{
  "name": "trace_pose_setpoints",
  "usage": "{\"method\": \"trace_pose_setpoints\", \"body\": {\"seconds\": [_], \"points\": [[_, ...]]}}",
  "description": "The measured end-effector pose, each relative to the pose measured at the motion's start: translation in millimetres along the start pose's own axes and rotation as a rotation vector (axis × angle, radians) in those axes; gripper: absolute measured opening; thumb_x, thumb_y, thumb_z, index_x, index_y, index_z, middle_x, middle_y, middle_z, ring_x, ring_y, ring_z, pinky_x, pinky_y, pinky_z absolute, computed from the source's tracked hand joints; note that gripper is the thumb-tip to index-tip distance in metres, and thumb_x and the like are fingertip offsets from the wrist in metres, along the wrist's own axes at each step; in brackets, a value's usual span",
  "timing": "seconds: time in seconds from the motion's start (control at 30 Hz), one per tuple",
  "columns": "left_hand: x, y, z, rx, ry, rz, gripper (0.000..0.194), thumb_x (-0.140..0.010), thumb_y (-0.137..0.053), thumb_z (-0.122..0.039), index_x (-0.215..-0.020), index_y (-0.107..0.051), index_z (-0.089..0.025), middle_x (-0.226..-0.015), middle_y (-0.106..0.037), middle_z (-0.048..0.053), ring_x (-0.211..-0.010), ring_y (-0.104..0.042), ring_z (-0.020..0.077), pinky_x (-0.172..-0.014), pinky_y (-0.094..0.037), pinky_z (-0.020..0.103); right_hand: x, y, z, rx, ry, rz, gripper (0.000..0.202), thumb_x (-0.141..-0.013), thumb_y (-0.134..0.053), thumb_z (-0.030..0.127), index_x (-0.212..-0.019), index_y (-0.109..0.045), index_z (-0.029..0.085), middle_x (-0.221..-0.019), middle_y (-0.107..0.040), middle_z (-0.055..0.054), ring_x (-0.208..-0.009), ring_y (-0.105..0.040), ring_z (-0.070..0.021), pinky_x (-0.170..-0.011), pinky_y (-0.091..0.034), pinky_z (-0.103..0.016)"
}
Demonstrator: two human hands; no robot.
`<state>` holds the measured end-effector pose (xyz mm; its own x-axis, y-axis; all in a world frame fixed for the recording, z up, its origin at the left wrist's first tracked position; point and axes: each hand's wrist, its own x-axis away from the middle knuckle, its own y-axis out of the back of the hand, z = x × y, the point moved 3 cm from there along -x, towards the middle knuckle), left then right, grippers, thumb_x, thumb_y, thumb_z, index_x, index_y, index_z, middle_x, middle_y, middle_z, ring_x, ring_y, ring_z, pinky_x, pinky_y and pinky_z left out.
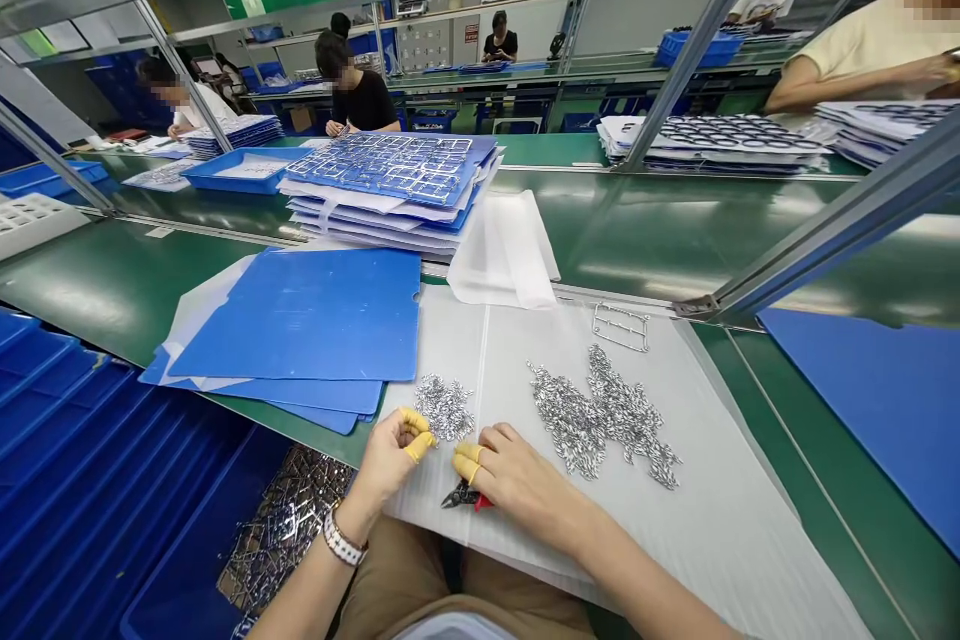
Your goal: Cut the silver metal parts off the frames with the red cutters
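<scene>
My left hand (399, 450) is closed in a pinch, with yellow finger covers on its tips. Whatever is between those tips is too small to make out. Just beyond it lies a small pile of shiny metal pieces (444, 407). My right hand (504, 472), also in yellow covers, rests low over the sheet, fingers bent loosely and slightly apart. Partly beneath it are nippers (459, 496) with a red handle, jaws pointing left; I see no grip on them. To the right spreads a larger pile of similar metal pieces (600, 415).
A rectangular metal frame (621, 328) lies behind the large pile on the white sheet (720, 480). Blue plastic sheets (300, 315) lie at left, below a tall stack (390, 170). A blue bin (180, 560) holds metal scraps. Slanted rack posts (705, 30) and co-workers are beyond.
</scene>
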<state>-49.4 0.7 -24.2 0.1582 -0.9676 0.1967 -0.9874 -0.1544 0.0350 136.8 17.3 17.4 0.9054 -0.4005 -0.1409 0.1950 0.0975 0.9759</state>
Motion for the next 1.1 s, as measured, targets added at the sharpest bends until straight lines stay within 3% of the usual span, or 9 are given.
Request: {"method": "trace_pose_setpoints", "body": {"seconds": [0.17, 0.3, 0.47, 0.6, 0.77, 0.93, 1.1], "points": [[-1.2, 0.8, -0.2, -0.001, 0.024, -0.016, 0.014, -0.063, -0.070, -0.017, -0.071, -0.058, -0.015, -0.066, -0.061, -0.001, -0.061, -0.055, 0.0119, -0.059, -0.042, 0.023, -0.2, 1.4, -12.3, -0.003, -0.026, 0.073, 0.022, -0.093, -0.037, 0.011, -0.101, -0.056, 0.020, -0.084, -0.063, -0.005, -0.076, -0.047, -0.0175, -0.068, -0.032, -0.031], [-0.5, 3.0, 3.6, 0.007, 0.022, -0.019, 0.015, -0.064, -0.071, -0.018, -0.073, -0.059, -0.015, -0.065, -0.059, -0.001, -0.061, -0.054, 0.0111, -0.059, -0.042, 0.022, 10.8, -7.8, -26.5, -0.263, -0.184, 0.049, 0.028, -0.084, -0.046, 0.008, -0.107, -0.056, 0.021, -0.091, -0.063, -0.006, -0.084, -0.052, -0.0178, -0.073, -0.036, -0.031], [1.6, -5.6, 5.0, 0.047, 0.007, 0.017, 0.025, -0.068, -0.071, -0.023, -0.091, -0.064, -0.015, -0.069, -0.062, 0.000, -0.064, -0.056, 0.0115, -0.061, -0.044, 0.022, 20.1, -14.2, -31.9, -1.053, -0.733, -0.328, 0.029, -0.080, -0.053, 0.025, -0.108, -0.054, 0.022, -0.083, -0.059, 0.000, -0.073, -0.055, -0.0148, -0.068, -0.043, -0.029], [-1.7, -28.3, 1.6, 0.071, -0.012, 0.050, 0.023, -0.067, -0.072, -0.025, -0.087, -0.067, -0.015, -0.070, -0.063, 0.002, -0.063, -0.055, 0.0117, -0.057, -0.043, 0.021, 15.0, -18.9, -23.6, -1.467, -0.965, -0.568, 0.035, -0.069, -0.065, 0.031, -0.101, -0.056, 0.021, -0.072, -0.053, 0.004, -0.057, -0.046, -0.0099, -0.054, -0.037, -0.024], [-6.9, -60.2, -2.3, 0.084, -0.027, 0.085, 0.015, -0.068, -0.070, -0.023, -0.079, -0.065, -0.015, -0.067, -0.062, 0.001, -0.055, -0.051, 0.0091, -0.049, -0.038, 0.019, 16.5, -23.4, -21.9, -1.545, -1.070, -0.728, 0.044, -0.062, -0.071, 0.034, -0.103, -0.059, 0.021, -0.073, -0.054, 0.003, -0.054, -0.044, -0.0091, -0.051, -0.034, -0.024], [-10.4, -83.4, -2.4, 0.013, -0.058, 0.121, 0.010, -0.071, -0.066, -0.022, -0.078, -0.064, -0.015, -0.072, -0.064, 0.002, -0.057, -0.052, 0.0100, -0.052, -0.040, 0.021, 29.6, -23.9, -25.9, -1.479, -1.091, -0.850, 0.043, -0.063, -0.070, 0.032, -0.103, -0.059, 0.021, -0.075, -0.056, 0.002, -0.065, -0.051, -0.0130, -0.061, -0.040, -0.027], [-12.8, -99.1, -3.1, -0.015, -0.071, 0.156, 0.010, -0.071, -0.065, -0.022, -0.078, -0.063, -0.015, -0.073, -0.065, 0.003, -0.061, -0.055, 0.0114, -0.057, -0.042, 0.022, 40.3, -26.0, -28.6, -1.438, -1.106, -0.881, 0.041, -0.065, -0.069, 0.031, -0.103, -0.058, 0.021, -0.077, -0.058, 0.002, -0.070, -0.055, -0.0147, -0.066, -0.043, -0.028]]}}
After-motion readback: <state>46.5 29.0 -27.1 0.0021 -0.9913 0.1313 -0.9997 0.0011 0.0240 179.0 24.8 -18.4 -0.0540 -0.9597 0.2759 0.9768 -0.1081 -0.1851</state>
